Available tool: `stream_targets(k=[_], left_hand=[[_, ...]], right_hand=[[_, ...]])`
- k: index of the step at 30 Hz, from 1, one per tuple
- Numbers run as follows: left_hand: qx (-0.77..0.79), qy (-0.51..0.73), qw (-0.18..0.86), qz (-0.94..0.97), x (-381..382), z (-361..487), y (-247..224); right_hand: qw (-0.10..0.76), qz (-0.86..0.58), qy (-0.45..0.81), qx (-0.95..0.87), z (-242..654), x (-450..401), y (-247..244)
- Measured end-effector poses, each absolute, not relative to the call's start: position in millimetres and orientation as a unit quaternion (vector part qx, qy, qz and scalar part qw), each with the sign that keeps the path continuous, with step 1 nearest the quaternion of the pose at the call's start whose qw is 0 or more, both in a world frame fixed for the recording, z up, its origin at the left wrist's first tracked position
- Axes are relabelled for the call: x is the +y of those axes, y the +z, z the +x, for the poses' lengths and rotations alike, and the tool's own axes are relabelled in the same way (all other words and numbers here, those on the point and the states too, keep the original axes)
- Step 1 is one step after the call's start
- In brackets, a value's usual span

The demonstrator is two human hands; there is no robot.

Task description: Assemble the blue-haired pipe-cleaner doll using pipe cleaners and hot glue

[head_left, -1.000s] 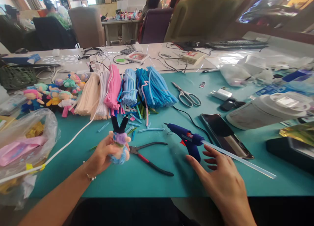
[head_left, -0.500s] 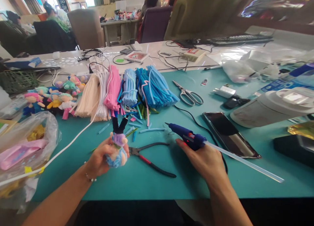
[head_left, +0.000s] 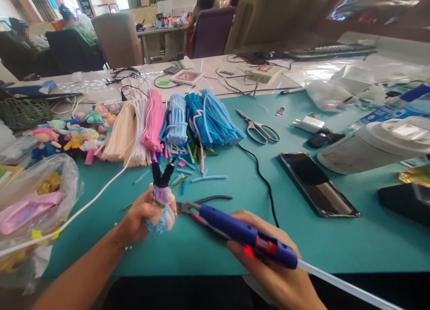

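One curled left hand (head_left: 138, 215), holding doll (head_left: 162, 195); right hand (head_left: 277, 278), gripping glue gun (head_left: 230, 226)

- Hands (head_left: 136, 212): two.
- Held doll (head_left: 162, 195): one.
- Heaped dolls (head_left: 74, 139): several, overlapping; exact count is unclear.
- Glue gun (head_left: 225, 226): one.
- Glue stick (head_left: 336, 281): one.
- Pliers (head_left: 199, 219): one pair.
- Scissors (head_left: 250, 122): one pair.
- Phone (head_left: 316, 182): one.
- Cup (head_left: 366, 148): one.
- Keyboard (head_left: 331, 51): one.
- Pink bundle (head_left: 155, 122): one.

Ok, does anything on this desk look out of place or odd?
Blue offcuts lie strewn in front of the bundles, which looks untidy. The left hand holds the doll upside down, legs up. No obvious spill.
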State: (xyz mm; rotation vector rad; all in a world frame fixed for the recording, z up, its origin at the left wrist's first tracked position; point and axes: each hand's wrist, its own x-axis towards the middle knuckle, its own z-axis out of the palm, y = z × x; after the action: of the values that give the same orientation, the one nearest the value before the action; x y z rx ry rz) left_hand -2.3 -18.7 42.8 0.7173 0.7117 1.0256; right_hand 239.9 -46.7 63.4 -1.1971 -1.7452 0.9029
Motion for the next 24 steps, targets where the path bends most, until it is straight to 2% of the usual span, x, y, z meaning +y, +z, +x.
stream_targets(k=[3,24], left_hand=[[0.311,0.466,0.764,0.320,-18,-4,42],[0.293,0.467,0.771,0.318,-16,-6,32]], right_hand=[[0.394,-0.429,0.371,-0.723,231,-45,64],[0.381,-0.438,0.413,-0.702,214,-41,66]])
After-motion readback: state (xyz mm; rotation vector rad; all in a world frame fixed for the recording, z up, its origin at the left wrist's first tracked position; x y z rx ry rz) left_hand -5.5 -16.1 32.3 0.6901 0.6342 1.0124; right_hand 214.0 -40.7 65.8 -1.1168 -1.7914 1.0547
